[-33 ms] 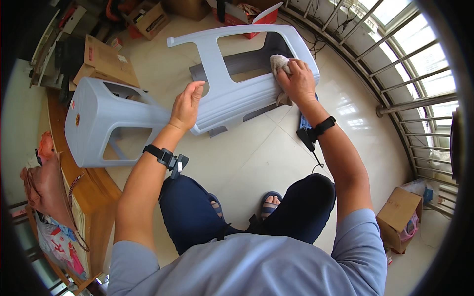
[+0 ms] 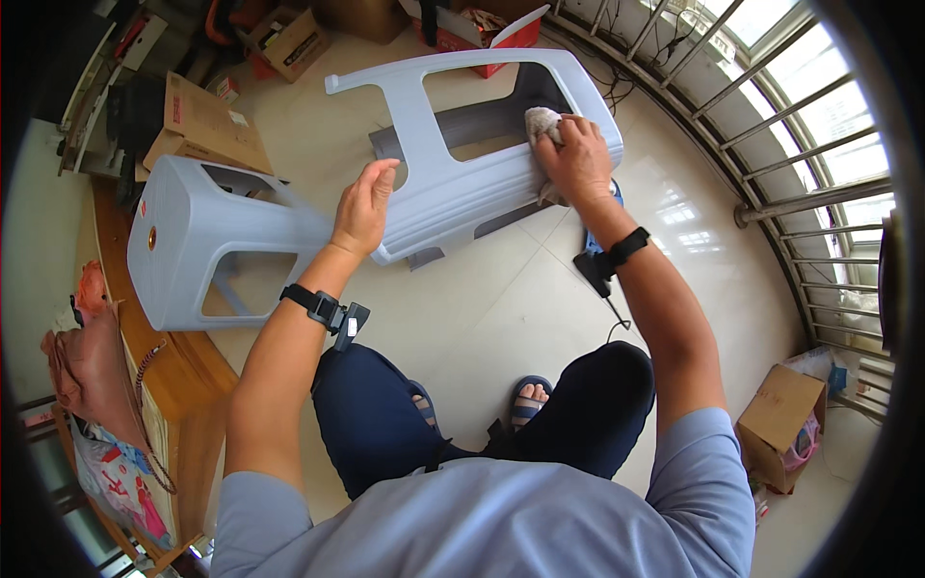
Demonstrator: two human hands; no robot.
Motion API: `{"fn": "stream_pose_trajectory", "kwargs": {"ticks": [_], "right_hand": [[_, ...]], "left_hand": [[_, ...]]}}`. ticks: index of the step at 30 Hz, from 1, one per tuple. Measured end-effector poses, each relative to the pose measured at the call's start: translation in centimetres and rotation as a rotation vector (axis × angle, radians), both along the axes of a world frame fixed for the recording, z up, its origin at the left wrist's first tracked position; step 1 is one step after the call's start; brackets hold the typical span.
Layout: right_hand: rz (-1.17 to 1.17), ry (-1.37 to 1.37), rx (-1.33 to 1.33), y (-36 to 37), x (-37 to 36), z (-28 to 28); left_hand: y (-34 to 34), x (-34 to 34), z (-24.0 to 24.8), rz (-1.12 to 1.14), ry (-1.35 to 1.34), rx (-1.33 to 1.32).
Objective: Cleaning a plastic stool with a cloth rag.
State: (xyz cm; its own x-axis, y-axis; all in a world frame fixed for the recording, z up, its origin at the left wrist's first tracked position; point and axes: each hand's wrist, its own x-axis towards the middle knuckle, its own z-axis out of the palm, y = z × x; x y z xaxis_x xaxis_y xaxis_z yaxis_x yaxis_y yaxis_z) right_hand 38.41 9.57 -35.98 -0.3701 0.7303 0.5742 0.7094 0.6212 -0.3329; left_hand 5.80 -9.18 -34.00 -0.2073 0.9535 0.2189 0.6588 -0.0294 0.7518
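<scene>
A pale blue plastic chair, with ridged slats and wide cut-outs, lies tipped over on the floor before me. My right hand presses a bunched whitish cloth against its right part, fingers closed round the cloth. More of the cloth shows below that hand. At the chair's left end is my left hand, its fingers stretched out along the edge and holding nothing; whether the palm touches is hard to tell. Left of it a pale blue plastic stool lies on its side, its seat with a gold-coloured ring facing left.
An open cardboard box stands behind the stool. Wooden furniture with bags runs along the left. Metal bars line the window side, with another cardboard box at lower right. A blue object lies partly behind my right wrist.
My right hand has shifted slightly left with the cloth on the chair. My left hand, the chair and the stool stay nearly where they were.
</scene>
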Motion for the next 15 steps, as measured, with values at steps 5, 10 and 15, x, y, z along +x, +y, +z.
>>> {"fn": "stream_pose_trajectory", "kwargs": {"ticks": [5,10,15], "right_hand": [[0.430,0.145,0.062,-9.2,-9.3,0.0],[0.512,0.045,0.014,-15.7,-15.7,0.6],[0.707,-0.005,0.176,-10.8,-12.1,0.4]], "left_hand": [[-0.4,-1.3,-1.0,0.061,-0.151,-0.117],[0.3,-1.3,-2.1,0.114,-0.520,0.034],[-0.7,-3.7,-2.4,0.084,-0.393,-0.128]]}}
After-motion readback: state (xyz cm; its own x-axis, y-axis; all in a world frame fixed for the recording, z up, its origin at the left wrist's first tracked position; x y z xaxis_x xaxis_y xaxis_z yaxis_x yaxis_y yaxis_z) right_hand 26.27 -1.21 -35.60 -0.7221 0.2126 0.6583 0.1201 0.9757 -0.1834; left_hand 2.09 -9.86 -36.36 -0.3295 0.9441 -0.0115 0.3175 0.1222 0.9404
